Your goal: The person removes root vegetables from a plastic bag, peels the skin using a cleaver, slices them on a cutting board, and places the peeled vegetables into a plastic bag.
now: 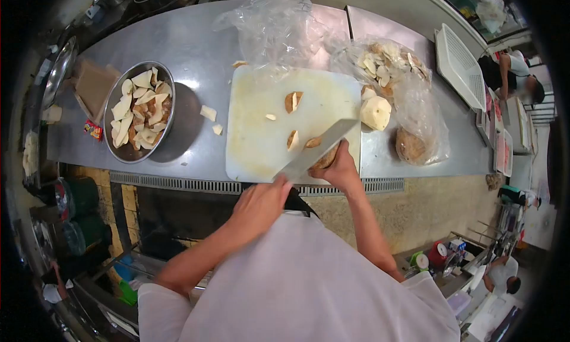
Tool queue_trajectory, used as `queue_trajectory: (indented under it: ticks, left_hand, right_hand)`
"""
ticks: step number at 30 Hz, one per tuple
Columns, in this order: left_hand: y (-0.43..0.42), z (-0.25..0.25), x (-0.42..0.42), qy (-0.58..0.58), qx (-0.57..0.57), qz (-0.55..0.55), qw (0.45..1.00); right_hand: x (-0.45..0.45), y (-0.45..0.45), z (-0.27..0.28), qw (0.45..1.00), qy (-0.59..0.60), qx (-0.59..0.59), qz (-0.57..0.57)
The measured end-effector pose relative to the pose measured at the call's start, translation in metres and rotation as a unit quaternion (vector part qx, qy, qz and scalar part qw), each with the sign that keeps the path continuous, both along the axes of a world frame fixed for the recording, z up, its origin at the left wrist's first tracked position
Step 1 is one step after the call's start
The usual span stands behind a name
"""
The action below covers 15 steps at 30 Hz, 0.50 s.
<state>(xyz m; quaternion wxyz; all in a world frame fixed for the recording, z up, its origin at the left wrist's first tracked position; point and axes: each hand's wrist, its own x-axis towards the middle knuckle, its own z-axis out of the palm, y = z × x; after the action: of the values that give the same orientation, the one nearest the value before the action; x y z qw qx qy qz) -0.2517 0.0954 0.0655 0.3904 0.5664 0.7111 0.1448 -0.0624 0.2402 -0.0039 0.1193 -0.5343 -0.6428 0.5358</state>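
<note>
My left hand [261, 207] grips the handle of a wide-bladed cleaver [317, 149] at the front edge of the white cutting board [255, 116]. The blade slants up to the right across a brown-skinned jicama [325, 159]. Wrapped round the jicama's right side, my right hand [343, 171] holds it low over the board; the blade partly hides it. Several peel pieces [293, 102] with white flesh lie on the board. A peeled, faceted white jicama [375, 112] rests by the board's right edge.
A steel bowl [170, 125] of peelings stands left, near two white scraps [208, 112]. Clear plastic bags lie behind the board and at right, one with an unpeeled jicama [411, 146] and peelings [386, 63]. A white basket [460, 63] and a co-worker [513, 75] are farther right.
</note>
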Motion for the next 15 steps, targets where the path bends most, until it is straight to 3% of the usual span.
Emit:
queue_trajectory:
  ticks: [2,3,7,9,15]
  left_hand:
    - [0.039,-0.045,0.007,-0.002,0.044,-0.001,0.999]
    - [0.039,-0.042,0.008,-0.004,0.047,0.003,0.999]
    - [0.002,0.001,-0.008,-0.050,0.034,0.013,0.998]
    - [-0.018,0.024,-0.014,-0.031,-0.046,0.017,0.998]
    - [0.031,-0.054,0.003,-0.067,0.073,0.031,0.995]
  right_hand:
    - [-0.001,-0.003,-0.003,0.998,-0.039,0.056,0.003]
    - [0.001,-0.006,-0.001,0.997,-0.041,0.059,0.007]
    - [0.011,-0.007,-0.002,0.998,-0.043,0.040,-0.006]
    - [0.012,-0.004,-0.002,0.998,-0.049,0.031,0.003]
    - [0.012,-0.007,-0.005,0.998,-0.036,0.059,0.005]
